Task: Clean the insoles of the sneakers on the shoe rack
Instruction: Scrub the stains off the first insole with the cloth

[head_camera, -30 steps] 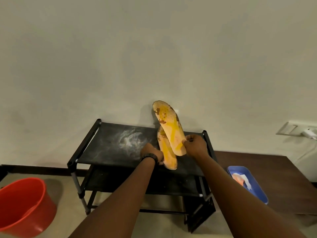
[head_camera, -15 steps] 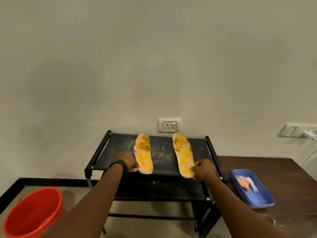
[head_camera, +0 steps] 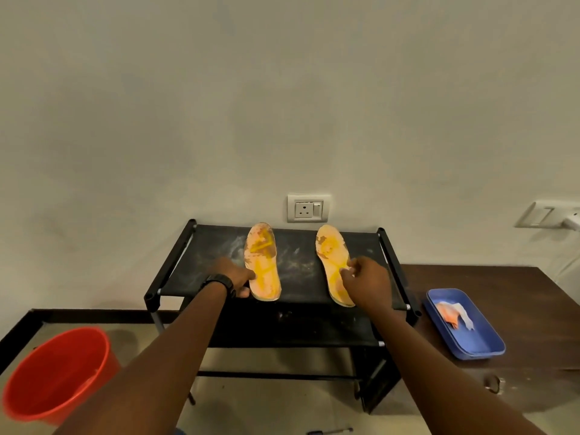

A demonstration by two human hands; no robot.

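wall (head_camera: 282, 89): plain, off-white | socket (head_camera: 308, 208): white, low on wall | switch plate (head_camera: 539, 214): far right | wooden table (head_camera: 518, 296): dark brown, right side, against wall | floor (head_camera: 282, 397): beige | skirting (head_camera: 94, 315): dark, along left

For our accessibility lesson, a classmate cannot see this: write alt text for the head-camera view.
A left insole and right insole, yellow and stained, lie apart on a black shoe rack, with the left hand and right hand at their outer edges. A red bucket stands left, a blue tray right.
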